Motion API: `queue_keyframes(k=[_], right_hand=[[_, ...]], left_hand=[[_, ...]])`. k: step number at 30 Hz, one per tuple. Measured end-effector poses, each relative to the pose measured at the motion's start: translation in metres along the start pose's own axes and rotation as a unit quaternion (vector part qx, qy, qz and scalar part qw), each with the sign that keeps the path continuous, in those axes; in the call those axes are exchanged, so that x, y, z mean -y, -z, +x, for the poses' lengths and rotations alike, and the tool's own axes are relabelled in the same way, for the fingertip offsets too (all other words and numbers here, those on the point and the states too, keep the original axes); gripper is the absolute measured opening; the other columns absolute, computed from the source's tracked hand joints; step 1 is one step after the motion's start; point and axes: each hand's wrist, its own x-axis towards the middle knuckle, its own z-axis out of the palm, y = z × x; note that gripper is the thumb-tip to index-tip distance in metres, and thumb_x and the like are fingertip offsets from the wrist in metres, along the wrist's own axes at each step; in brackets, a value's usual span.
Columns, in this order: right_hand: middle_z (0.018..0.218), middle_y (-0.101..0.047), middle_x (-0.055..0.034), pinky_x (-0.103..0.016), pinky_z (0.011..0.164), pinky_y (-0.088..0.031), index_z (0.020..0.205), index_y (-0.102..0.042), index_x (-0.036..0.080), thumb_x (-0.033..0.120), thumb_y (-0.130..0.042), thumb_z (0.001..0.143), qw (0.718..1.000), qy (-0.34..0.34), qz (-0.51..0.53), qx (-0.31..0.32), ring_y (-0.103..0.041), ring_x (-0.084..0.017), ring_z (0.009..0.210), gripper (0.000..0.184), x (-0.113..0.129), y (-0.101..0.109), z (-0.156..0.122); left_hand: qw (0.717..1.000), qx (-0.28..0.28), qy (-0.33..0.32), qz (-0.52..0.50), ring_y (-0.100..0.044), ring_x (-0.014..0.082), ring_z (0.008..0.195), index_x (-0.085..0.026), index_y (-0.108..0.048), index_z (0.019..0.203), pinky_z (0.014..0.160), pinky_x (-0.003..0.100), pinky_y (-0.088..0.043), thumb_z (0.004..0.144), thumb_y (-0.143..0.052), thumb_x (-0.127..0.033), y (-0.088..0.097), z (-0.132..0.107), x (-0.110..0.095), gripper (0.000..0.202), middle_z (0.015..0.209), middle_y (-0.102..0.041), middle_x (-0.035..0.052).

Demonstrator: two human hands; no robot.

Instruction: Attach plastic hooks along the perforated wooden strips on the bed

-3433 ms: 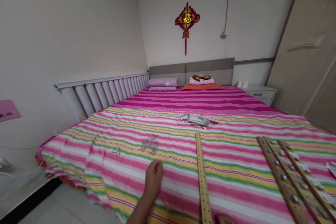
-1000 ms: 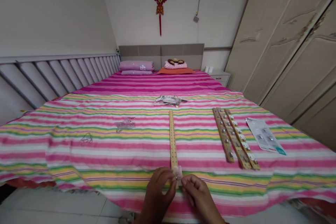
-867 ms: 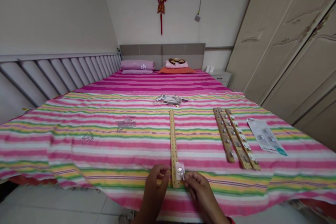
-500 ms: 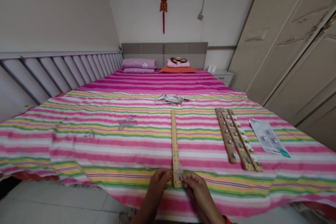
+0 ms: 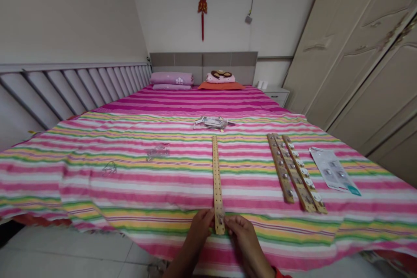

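Observation:
A long tan strip with rows of small holes (image 5: 217, 178) lies lengthwise on the striped bedspread in front of me. At its near end, my left hand (image 5: 201, 225) has thumb and fingers closed against the left edge. My right hand (image 5: 240, 227) pinches at the right edge, its fingertips beside a small metallic piece (image 5: 220, 218) that lies on the strip. What exactly the right fingertips grip is too small to make out.
To the right lie several strips carrying small shiny pieces (image 5: 302, 173) and a blister pack (image 5: 334, 170). Small clear bags (image 5: 157, 152) and a tangle of thin wire or plastic (image 5: 110, 168) are on the left. Packaged items (image 5: 211, 123) sit beyond the strip.
The clear plastic that stood up over the strip's near end no longer shows there; the small metallic piece now appears flat on the strip. Both hands have barely shifted.

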Motion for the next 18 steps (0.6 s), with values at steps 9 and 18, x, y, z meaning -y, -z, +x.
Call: queue_keyframes(k=[9,18], right_hand=[[0.038,-0.043,0.0053,-0.025,0.048,-0.026,0.04,-0.049,0.019,0.049,-0.076,0.048,0.999,0.002,-0.043,-0.004,-0.033,-0.009,0.043,0.041,0.004,-0.002,0.001],[0.041,-0.04,0.006,-0.025,0.046,-0.028,0.045,-0.046,0.02,0.054,-0.071,0.055,0.992,0.053,-0.116,0.014,-0.033,-0.009,0.044,0.043,-0.019,0.006,0.015]], left_hand=[[0.998,-0.016,-0.065,0.015,-0.042,0.0118,0.047,-0.021,-0.048,0.047,0.05,0.026,-0.034,0.058,-0.058,-0.059,-0.009,0.012,0.004,0.042,0.045,-0.044,-0.0037],[0.996,-0.043,-0.073,0.035,-0.046,0.0141,0.05,-0.021,-0.047,0.048,0.052,0.028,-0.036,0.062,-0.058,-0.052,-0.011,0.024,0.014,0.035,0.046,-0.047,-0.0028]])
